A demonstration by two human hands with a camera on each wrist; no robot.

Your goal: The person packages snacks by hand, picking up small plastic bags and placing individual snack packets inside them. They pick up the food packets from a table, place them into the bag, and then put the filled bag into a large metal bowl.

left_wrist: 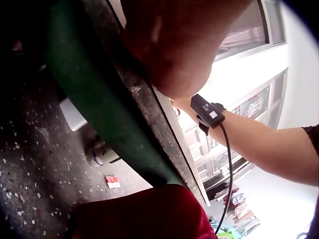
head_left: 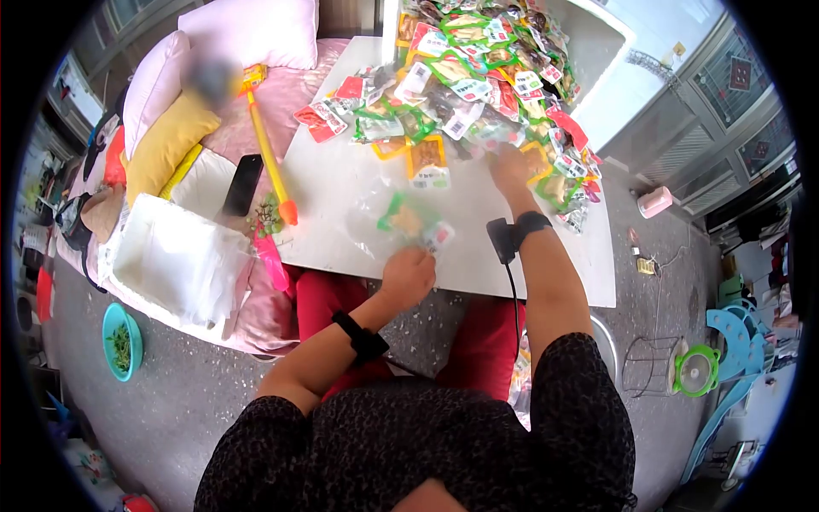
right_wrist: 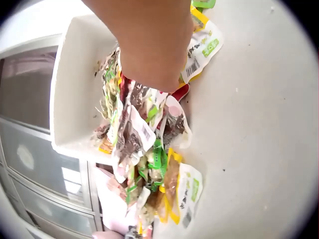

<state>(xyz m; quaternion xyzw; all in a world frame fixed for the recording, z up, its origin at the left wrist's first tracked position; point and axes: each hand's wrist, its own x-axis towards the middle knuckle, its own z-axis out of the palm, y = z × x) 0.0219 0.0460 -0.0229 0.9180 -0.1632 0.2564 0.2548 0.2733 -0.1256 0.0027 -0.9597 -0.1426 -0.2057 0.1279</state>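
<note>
At the near table edge my left hand has its fingers curled on the near end of a clear plastic bag. A green-edged food packet, slightly blurred, shows with the bag. My right hand reaches to the near side of a heap of small sealed food packets; its fingertips are hidden in both views, and I cannot tell if they grip one. In the right wrist view, a white-and-yellow packet lies beside that hand. The left wrist view shows the back of my left hand by the table rim.
Packets spill from a white foam box onto the white table. On the bed to the left are a yellow stick, a black phone and a white foam box with plastic sheets. A teal basin stands on the floor.
</note>
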